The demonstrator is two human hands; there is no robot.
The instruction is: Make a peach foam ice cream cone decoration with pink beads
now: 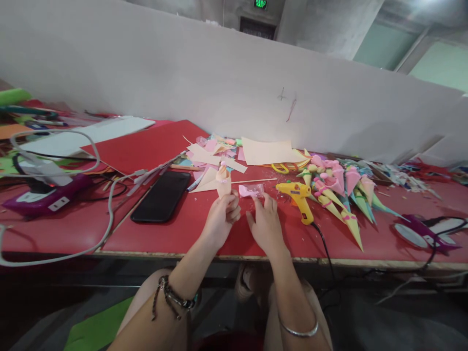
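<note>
Between the closed fingers of my left hand [224, 214] stands a small cream paper cone [223, 181], with pink bits at its top and front. My right hand [266, 222] lies low over the red table with its fingers apart. Its fingertips are at the near edge of a small clear plastic packet [251, 190] with something pink and soft-looking in it; whether they touch it I cannot tell. A yellow hot glue gun [298, 197] lies right of that hand. Farther right is a pile of finished-looking paper cones [338, 183] in yellow, pink and blue.
A black phone [162, 197] lies left of my hands. Paper scraps [204, 155], a cream sheet [268, 151] and yellow-handled scissors [281, 168] are near the white partition [219, 78]. Purple power strips [47, 195] with trailing cables sit at both sides.
</note>
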